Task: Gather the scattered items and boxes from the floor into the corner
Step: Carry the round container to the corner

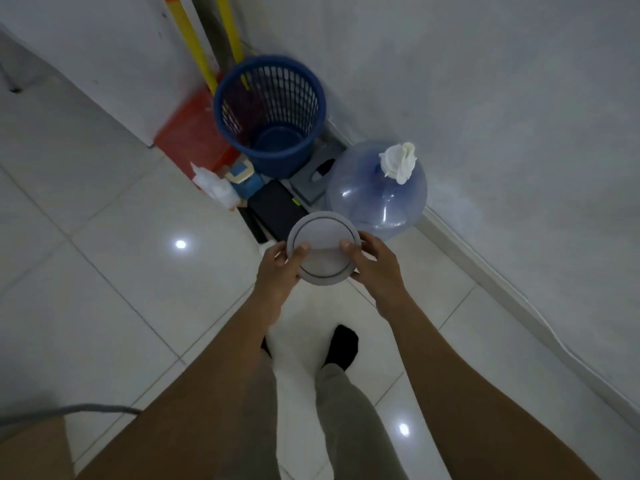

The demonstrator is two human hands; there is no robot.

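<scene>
Round grey lid (323, 247), centre of frame, held over the tiled floor (104, 271) by 2 hands: left hand (277, 268) and right hand (375, 265) each grip its rim, thumbs curled onto the top face. Upper centre, in the wall corner: blue slotted basket (217, 109); clear water jug (377, 199) to its lower right; flat black box (277, 209) directly above the lid.

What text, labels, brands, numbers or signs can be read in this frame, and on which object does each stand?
Nothing in this frame can be read as text.
Small blue and beige item beside the blue basket: a blue patch like a label, too blurred to read.
Black flat box: a yellow-green mark, no letters discernible.
Round grey lid, held by the left hand and right hand: only a dark ring.
</scene>
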